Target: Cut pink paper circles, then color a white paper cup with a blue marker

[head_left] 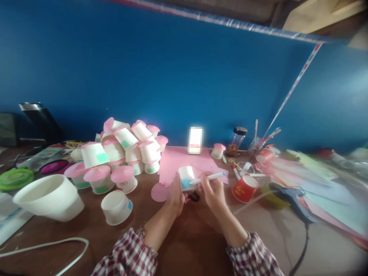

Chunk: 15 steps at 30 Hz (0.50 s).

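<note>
My left hand [176, 193] is closed around a white paper cup [186, 174] with a light-blue patch on its side. Between the fingers of my right hand [212, 190] is a white marker pen [208, 178] with a blue end, its tip against or very near the blue patch. Pink paper [175, 159] lies on the table just behind both hands, with a round pink paper piece [160, 192] beside my left hand. Something dark, perhaps scissor handles [194, 196], shows below the cup. Another white cup with a blue patch [116, 207] stands left of my left forearm.
At left, several white cups with pink tops and green patches [123, 149] are piled up, near a stack of nested white cups [51, 197]. A red paper cup [245, 188], a corded glue gun [293, 201] and a black-lidded jar [237, 141] are at right. A blue wall [172, 76] stands behind.
</note>
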Motion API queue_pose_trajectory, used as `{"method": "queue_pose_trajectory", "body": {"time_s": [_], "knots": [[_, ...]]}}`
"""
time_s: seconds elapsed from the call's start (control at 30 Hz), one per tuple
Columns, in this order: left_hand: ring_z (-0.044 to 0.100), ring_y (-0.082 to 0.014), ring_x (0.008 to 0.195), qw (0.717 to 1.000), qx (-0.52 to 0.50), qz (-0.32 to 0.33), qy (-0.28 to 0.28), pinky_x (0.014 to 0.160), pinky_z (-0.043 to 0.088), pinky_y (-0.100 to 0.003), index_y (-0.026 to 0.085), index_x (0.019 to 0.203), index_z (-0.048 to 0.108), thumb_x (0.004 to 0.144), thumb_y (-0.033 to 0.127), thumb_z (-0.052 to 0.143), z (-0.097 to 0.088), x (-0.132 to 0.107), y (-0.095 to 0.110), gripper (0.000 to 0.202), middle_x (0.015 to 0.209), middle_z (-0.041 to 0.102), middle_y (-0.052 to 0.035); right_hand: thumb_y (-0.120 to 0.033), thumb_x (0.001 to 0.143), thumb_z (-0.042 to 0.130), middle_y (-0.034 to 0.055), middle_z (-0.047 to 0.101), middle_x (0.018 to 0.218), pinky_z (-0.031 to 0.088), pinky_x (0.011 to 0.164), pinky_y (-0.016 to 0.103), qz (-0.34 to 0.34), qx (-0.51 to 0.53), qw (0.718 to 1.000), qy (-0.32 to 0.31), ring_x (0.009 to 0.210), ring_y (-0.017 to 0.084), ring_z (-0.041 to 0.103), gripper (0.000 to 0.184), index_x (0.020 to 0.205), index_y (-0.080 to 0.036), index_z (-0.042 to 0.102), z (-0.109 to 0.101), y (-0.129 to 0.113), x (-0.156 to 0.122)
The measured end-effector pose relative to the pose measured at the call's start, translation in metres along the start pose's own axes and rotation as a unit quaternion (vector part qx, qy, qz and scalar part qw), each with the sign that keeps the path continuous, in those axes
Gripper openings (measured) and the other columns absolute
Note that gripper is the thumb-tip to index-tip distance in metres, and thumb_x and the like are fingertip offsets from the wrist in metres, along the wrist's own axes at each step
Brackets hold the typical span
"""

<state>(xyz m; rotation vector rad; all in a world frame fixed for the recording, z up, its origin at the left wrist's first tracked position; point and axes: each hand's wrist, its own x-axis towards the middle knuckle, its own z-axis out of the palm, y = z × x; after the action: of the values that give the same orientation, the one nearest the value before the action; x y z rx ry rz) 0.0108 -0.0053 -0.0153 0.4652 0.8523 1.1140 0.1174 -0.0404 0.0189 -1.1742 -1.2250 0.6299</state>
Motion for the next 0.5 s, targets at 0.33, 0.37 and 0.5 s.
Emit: {"method": "queue_pose_trajectory", "body": {"time_s": [0.33,0.37,0.5], "knots": [[0.065,-0.0243,0.081,0.998,0.004,0.053,-0.039,0.072,0.050,-0.034,0.011,0.107,0.061,0.076,0.061,0.050,0.005,-0.004,0.004,0.059,0.083,0.069,-0.0110,-0.034,0.086,0.051,-0.0029,0.051,0.049,0.037,0.041,0.018,0.002,-0.020,1.000,-0.019,0.044,0.010,0.048,0.027,0.065,-0.016,0.054,-0.001,0.002,-0.001],[0.065,-0.0240,0.080,0.998,0.006,0.056,-0.038,0.071,0.050,-0.034,0.011,0.107,0.060,0.077,0.060,0.050,0.006,-0.006,0.005,0.058,0.083,0.069,-0.0106,-0.034,0.086,0.051,-0.0029,0.051,0.049,0.037,0.042,0.018,0.002,-0.018,1.000,-0.016,0.044,0.010,0.048,0.026,0.066,-0.016,0.055,-0.001,0.002,-0.002],[0.065,-0.0239,0.081,0.997,0.001,0.071,-0.041,0.071,0.050,-0.032,0.011,0.107,0.060,0.076,0.057,0.054,0.009,-0.009,0.008,0.056,0.083,0.069,-0.0104,-0.036,0.085,0.053,-0.0029,0.052,0.052,0.039,0.044,0.019,-0.001,-0.009,1.000,-0.009,0.045,0.010,0.049,0.024,0.072,-0.016,0.056,-0.001,0.003,-0.002]]}}
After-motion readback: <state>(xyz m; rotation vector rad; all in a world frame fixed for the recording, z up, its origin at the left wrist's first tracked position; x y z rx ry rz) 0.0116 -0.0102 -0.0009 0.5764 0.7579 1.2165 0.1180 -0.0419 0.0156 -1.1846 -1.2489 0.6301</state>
